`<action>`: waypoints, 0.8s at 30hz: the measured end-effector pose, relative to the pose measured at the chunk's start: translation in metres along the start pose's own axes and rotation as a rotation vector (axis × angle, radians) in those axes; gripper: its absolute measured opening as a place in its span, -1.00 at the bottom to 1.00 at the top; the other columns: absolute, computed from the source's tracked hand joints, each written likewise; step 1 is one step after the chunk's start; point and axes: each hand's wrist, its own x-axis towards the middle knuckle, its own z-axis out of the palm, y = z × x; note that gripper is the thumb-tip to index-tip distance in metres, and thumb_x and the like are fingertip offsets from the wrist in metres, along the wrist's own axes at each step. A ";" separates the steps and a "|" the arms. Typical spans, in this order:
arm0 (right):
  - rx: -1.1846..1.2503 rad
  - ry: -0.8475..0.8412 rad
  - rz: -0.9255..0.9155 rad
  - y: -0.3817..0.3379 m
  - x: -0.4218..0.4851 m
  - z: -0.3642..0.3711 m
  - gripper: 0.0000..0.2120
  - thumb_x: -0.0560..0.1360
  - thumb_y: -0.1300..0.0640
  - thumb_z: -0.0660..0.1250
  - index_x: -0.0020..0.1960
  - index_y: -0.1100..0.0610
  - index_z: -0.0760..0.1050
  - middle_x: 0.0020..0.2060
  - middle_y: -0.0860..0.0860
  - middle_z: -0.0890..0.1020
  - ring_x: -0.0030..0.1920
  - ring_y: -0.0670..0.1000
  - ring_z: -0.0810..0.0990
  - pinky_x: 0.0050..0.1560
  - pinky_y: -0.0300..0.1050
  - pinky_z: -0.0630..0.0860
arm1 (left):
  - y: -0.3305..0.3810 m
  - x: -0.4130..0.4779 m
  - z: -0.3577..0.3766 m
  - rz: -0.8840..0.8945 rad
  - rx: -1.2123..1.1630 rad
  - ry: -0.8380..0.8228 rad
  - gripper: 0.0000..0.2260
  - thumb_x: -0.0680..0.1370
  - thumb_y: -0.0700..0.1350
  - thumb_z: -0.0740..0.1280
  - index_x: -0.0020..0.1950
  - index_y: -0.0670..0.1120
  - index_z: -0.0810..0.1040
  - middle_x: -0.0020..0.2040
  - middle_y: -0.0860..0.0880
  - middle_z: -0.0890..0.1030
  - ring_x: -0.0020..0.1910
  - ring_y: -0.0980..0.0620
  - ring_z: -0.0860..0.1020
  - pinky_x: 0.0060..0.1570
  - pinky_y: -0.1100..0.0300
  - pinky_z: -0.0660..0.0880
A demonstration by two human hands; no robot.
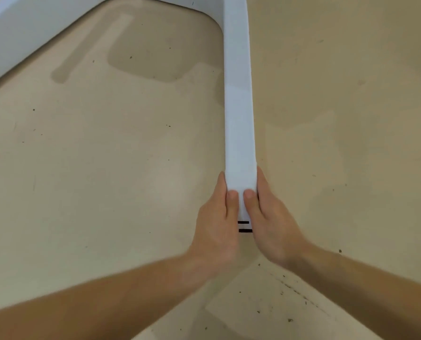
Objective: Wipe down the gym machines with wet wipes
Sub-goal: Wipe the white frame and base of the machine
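Note:
A white machine frame bar [236,45] runs along the beige floor from the top of the view down to my hands. A white wet wipe [240,143] looks draped over its lower stretch, matte against the glossier bar and hard to tell apart from it. My left hand [216,222] grips the bar's left side over the wipe, thumb on top. My right hand [270,217] grips the right side the same way. The two thumbs lie side by side. Two short black marks [245,227] show on the bar just behind the thumbs.
The bar curves at the top left into a second glossy white frame member [20,33] that slants down toward the left edge. The beige floor [106,168] around it carries dark specks and faint damp patches.

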 end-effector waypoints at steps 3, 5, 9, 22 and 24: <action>0.032 -0.064 0.028 0.008 -0.021 0.003 -0.48 0.66 -0.12 -0.03 0.60 -0.18 -0.02 0.32 -0.32 0.47 0.25 -0.34 0.49 0.26 -0.44 0.38 | -0.006 -0.018 0.003 0.006 -0.014 -0.003 -0.68 0.67 0.09 0.02 0.40 0.23 0.36 0.09 0.20 0.63 0.05 0.24 0.62 -0.01 0.44 0.48; 0.030 -0.068 0.033 0.009 -0.017 0.000 -0.47 0.68 -0.09 -0.02 0.62 -0.15 -0.03 0.35 -0.30 0.46 0.29 -0.29 0.48 0.36 -0.30 0.39 | -0.005 -0.009 0.001 0.000 -0.010 -0.007 -0.71 0.70 0.03 0.04 0.38 0.21 0.37 0.08 0.21 0.63 0.03 0.28 0.61 -0.04 0.46 0.47; 0.024 -0.018 0.016 0.000 0.017 -0.009 -0.55 0.70 -0.05 -0.01 0.58 -0.15 0.11 0.25 -0.28 0.54 0.19 -0.28 0.54 0.23 -0.32 0.45 | 0.004 0.024 -0.006 0.007 0.056 -0.007 -0.72 0.72 -0.05 0.04 0.36 0.16 0.43 0.05 0.14 0.65 -0.02 0.23 0.61 -0.03 0.31 0.55; -0.063 0.093 -0.073 -0.033 0.133 -0.040 -0.68 0.71 0.00 0.01 0.35 0.04 0.42 0.13 -0.10 0.63 0.12 -0.09 0.60 0.19 -0.09 0.51 | 0.047 0.134 -0.016 0.061 0.108 0.068 -0.70 0.72 -0.10 0.06 0.26 -0.11 0.55 0.10 -0.03 0.66 0.06 -0.01 0.63 0.12 0.09 0.54; -0.065 0.111 -0.059 -0.038 0.148 -0.044 -0.67 0.71 -0.01 0.02 0.31 0.07 0.45 0.12 -0.06 0.63 0.12 -0.04 0.62 0.22 -0.01 0.53 | 0.053 0.148 -0.017 0.055 0.084 0.067 -0.70 0.73 -0.10 0.06 0.25 -0.10 0.56 0.08 -0.01 0.67 0.02 0.03 0.63 0.02 0.20 0.54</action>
